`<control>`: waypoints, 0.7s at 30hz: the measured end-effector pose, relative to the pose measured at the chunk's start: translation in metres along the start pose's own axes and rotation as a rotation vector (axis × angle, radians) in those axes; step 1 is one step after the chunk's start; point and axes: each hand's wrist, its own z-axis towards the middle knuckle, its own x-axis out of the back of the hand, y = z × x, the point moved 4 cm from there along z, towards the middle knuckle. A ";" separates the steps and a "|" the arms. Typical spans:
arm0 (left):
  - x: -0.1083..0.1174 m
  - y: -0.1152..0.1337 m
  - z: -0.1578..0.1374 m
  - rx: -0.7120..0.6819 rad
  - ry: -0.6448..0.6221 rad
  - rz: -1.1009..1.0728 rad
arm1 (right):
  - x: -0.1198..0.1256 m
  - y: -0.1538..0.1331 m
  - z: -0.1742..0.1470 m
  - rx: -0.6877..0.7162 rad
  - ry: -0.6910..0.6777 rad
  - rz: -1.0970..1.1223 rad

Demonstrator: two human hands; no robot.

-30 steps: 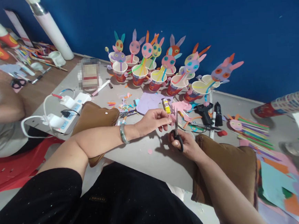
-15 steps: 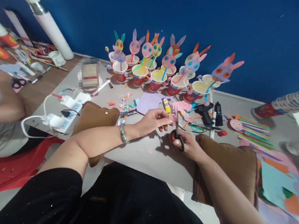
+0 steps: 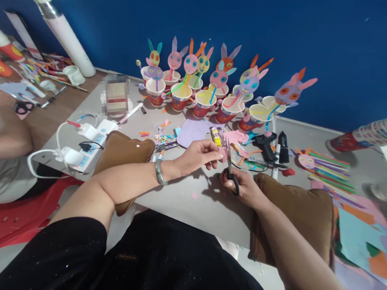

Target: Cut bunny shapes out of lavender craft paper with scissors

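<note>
Between the thumb and fingers of my left hand (image 3: 201, 155) is a small piece of pink paper (image 3: 225, 154). My right hand (image 3: 245, 186) grips black-handled scissors (image 3: 231, 173), fingers through the loops, blades pointing up along the paper's right edge. The blades look nearly closed. A small pink paper disc (image 3: 194, 196) lies on the table below my hands. Just beyond them are a yellow glue stick (image 3: 216, 136), a sheet of purple paper (image 3: 194, 133) with cut edges, and pink paper scraps (image 3: 238, 136).
Paper cups (image 3: 205, 104) with rabbit-faced paper figures line the blue wall. A black glue gun (image 3: 265, 146) lies right of my hands. Brown cushions (image 3: 296, 213) flank me. At left are a power strip (image 3: 96, 143) and another person's arm (image 3: 7, 119). Coloured paper sheets (image 3: 358, 235) lie at right.
Both hands stay in almost the same place, the scissors still at the pink paper's edge. The other person's hand at the far left has shifted slightly.
</note>
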 end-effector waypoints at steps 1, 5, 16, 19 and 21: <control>0.000 0.000 0.000 -0.001 0.000 0.002 | 0.000 0.000 0.000 0.000 0.000 0.001; 0.001 0.001 0.000 -0.006 0.002 0.007 | 0.000 0.001 0.001 0.006 0.000 -0.003; 0.001 0.002 0.001 -0.006 0.002 -0.002 | 0.001 0.000 0.001 0.018 0.002 -0.042; 0.001 0.002 0.001 -0.012 0.003 0.001 | 0.001 0.002 0.001 0.012 0.001 -0.032; 0.002 0.002 0.001 -0.019 0.010 0.006 | 0.002 0.002 0.001 0.007 0.000 -0.031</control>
